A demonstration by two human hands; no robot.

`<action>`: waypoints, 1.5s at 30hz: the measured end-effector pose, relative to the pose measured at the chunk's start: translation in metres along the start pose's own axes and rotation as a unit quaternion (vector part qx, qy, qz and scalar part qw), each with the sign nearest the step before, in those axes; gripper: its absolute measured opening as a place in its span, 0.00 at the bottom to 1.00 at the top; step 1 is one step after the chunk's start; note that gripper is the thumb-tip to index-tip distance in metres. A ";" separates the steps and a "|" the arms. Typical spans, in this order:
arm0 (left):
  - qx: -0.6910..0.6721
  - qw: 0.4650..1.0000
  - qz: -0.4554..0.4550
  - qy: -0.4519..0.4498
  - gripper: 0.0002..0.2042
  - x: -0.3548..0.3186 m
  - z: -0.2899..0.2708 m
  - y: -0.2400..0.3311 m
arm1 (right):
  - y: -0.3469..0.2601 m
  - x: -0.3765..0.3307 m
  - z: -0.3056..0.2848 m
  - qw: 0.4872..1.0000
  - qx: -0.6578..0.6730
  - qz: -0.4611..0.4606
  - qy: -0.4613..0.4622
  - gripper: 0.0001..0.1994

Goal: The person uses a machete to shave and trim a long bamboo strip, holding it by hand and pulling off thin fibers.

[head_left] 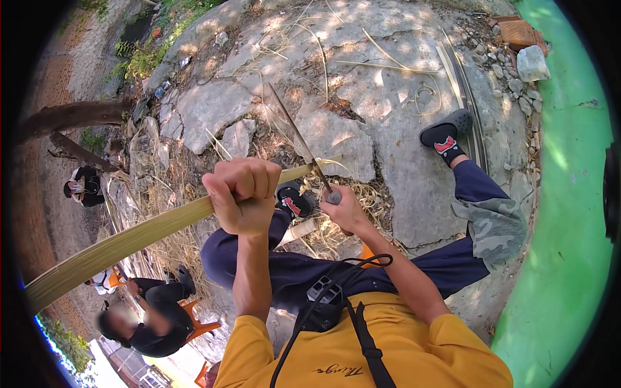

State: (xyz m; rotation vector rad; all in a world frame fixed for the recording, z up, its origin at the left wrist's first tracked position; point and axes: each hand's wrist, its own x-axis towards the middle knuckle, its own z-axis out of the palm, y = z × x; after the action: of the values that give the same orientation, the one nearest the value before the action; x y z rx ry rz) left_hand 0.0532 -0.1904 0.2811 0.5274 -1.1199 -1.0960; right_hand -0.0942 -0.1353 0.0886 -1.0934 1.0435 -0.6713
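A long pale strip, held above the stone ground, seems only partly shaved, most of its length left broad, though the knife's bite is hard to see. It slants from lower left up to a narrow end pointing right; the left hand clenches it, the right hand grips the knife crossing that end, near scattered shavings.

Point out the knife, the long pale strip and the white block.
Knife (300,138): head view, on its blade.
Long pale strip (136,235): head view, on its broad side, midway along.
White block (532,63): head view, middle of its visible surface.
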 end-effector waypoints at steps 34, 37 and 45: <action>0.028 0.992 0.031 0.119 0.26 -0.007 -0.017 0.006 | 0.082 0.033 0.020 0.990 -0.081 0.099 0.061 0.09; 0.069 0.985 0.023 0.155 0.26 -0.007 -0.018 0.010 | 0.096 0.043 0.006 0.988 -0.109 0.100 0.051 0.09; 0.209 0.978 0.000 0.019 0.24 0.006 -0.031 0.015 | 0.070 0.027 -0.025 0.978 0.129 0.162 0.020 0.07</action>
State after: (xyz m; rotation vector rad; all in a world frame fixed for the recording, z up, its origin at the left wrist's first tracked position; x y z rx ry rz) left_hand 0.0878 -0.1950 0.2833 0.8732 -1.3223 -0.8462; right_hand -0.1096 -0.1432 0.0120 -0.6679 1.1031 -0.5481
